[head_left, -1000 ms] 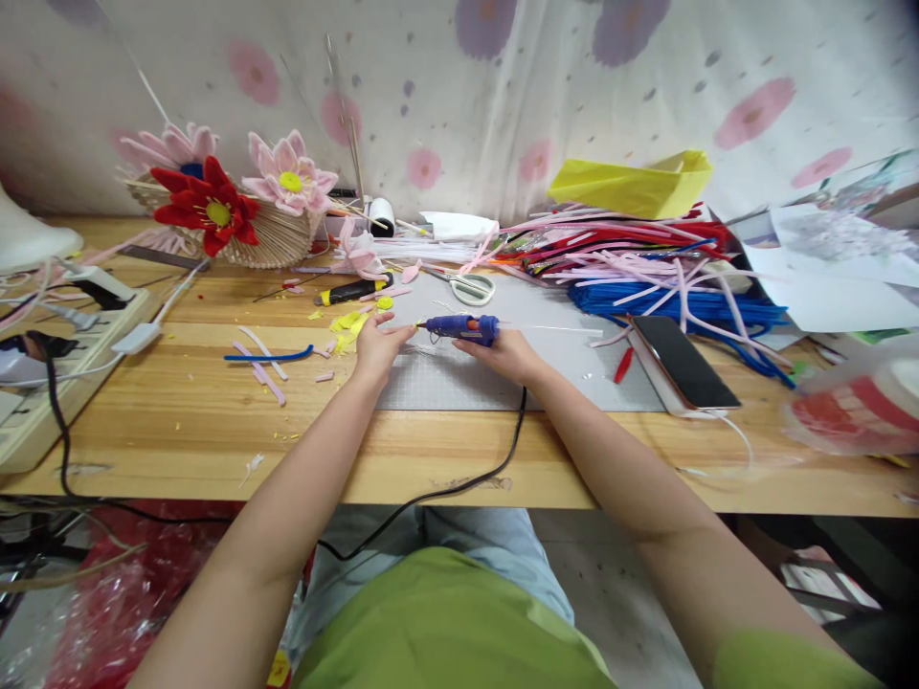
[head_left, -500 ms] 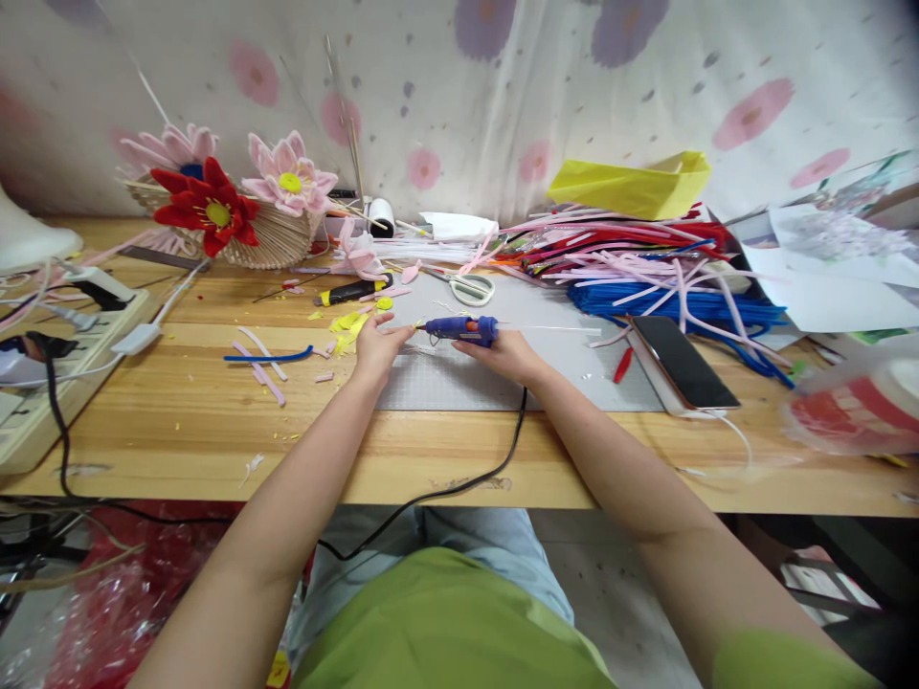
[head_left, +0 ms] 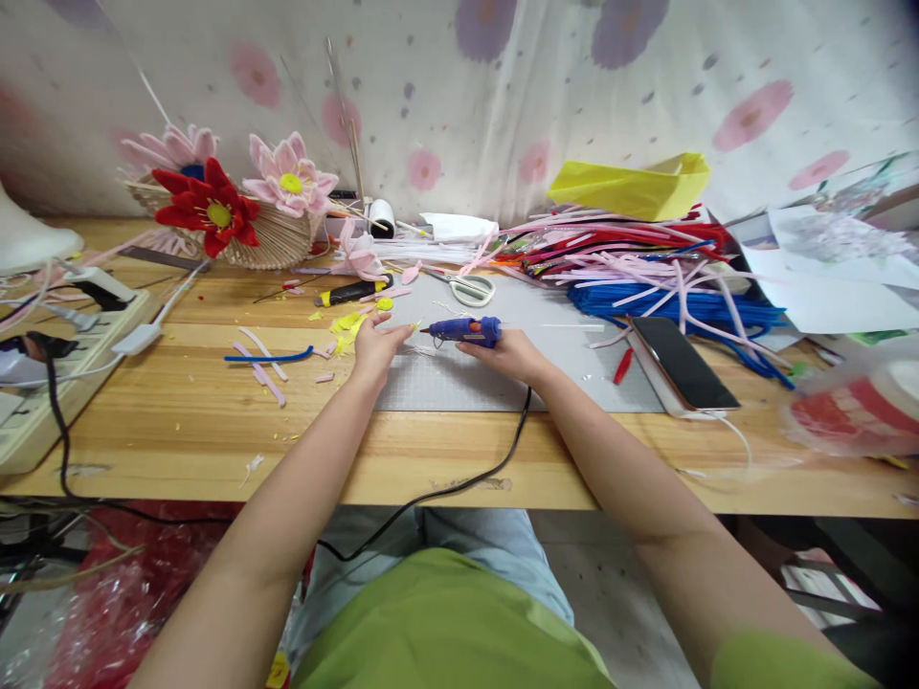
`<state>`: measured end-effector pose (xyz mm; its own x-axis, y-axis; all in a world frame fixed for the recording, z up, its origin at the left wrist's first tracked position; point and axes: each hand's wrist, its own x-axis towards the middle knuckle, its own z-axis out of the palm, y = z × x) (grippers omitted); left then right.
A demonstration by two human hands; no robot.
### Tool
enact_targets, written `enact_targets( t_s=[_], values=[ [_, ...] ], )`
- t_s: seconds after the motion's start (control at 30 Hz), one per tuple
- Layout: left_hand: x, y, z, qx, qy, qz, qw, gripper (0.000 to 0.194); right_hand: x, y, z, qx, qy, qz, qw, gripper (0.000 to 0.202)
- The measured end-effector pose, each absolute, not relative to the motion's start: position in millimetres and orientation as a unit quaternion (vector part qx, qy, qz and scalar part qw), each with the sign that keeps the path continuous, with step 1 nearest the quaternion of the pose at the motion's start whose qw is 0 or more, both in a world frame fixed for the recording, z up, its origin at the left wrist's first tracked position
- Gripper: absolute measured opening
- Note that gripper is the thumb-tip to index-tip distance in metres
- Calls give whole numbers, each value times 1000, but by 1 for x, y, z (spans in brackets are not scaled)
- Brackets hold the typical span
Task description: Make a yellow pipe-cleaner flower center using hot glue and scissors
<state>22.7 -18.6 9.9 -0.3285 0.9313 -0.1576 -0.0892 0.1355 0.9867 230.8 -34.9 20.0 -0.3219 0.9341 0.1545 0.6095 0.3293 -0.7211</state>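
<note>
My right hand (head_left: 506, 354) is wrapped round a blue hot glue gun (head_left: 465, 331), its nozzle pointing left and a clear glue stick (head_left: 556, 327) jutting out behind. Facing the nozzle, my left hand (head_left: 377, 346) pinches a small, pale yellow piece (head_left: 414, 327) at its fingertips; its exact kind is too small to make out. Both hands are above a grey cutting mat (head_left: 459, 388). Yellow scraps (head_left: 347, 335) and a yellow disc (head_left: 385, 304) lie just beyond my left hand. Thin white strands rest on the mat between the hands.
Scissors (head_left: 470, 287) and a utility knife (head_left: 354, 291) lie behind the hands. Pipe cleaners (head_left: 667, 301) are heaped at the back right, near a phone (head_left: 685, 364). Fuzzy flowers (head_left: 215, 211) stand back left. The gun's black cord (head_left: 495, 471) crosses the table's front edge.
The glue gun, in my right hand, has shifted slightly right, so its nozzle is now a little apart from the piece in my left hand. My left hand has barely moved.
</note>
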Motion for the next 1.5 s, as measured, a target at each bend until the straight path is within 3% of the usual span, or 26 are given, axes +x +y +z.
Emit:
enact_targets(
  t_s=[0.6,0.87,1.3,1.4,1.5],
  values=[
    [22,-20,11,349,575,567,476,56,290,-5,15,-703,-510,199,454,43],
    [22,-21,12,341,582,568,471,49,307,9,2,-767,-505,170,358,43],
    [24,-23,14,335,575,589,458,50,314,-4,19,-739,-573,174,309,61],
    [23,-23,13,338,576,592,452,47,324,-11,28,-752,-589,142,259,59],
    [22,-22,11,337,575,594,451,47,334,-19,39,-776,-599,136,144,51]
  ],
)
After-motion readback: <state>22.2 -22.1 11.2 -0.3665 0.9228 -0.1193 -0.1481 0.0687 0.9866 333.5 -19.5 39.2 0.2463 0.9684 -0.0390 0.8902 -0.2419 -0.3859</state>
